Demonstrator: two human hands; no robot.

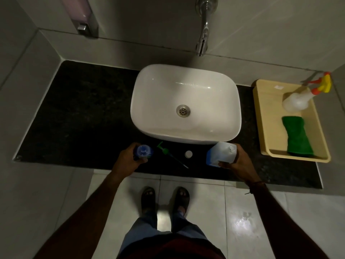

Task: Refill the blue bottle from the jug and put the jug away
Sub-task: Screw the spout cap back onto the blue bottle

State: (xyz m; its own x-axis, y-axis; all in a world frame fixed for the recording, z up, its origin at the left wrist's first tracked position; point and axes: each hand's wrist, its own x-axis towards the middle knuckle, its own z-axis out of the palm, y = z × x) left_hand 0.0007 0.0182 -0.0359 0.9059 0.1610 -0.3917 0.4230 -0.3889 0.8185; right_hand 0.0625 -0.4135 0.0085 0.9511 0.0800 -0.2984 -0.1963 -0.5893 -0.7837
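The blue bottle stands upright on the dark counter in front of the basin, its neck uncapped. My left hand is wrapped around its left side. The pale translucent jug with a blue label stands to the right, its mouth uncapped, and my right hand grips its right side. Between them lie the green pump head with its long dip tube and a small white cap.
A white basin sits mid-counter under a chrome wall tap. A beige tray at the right holds a spray bottle and a green cloth. A soap dispenser hangs on the wall at the upper left.
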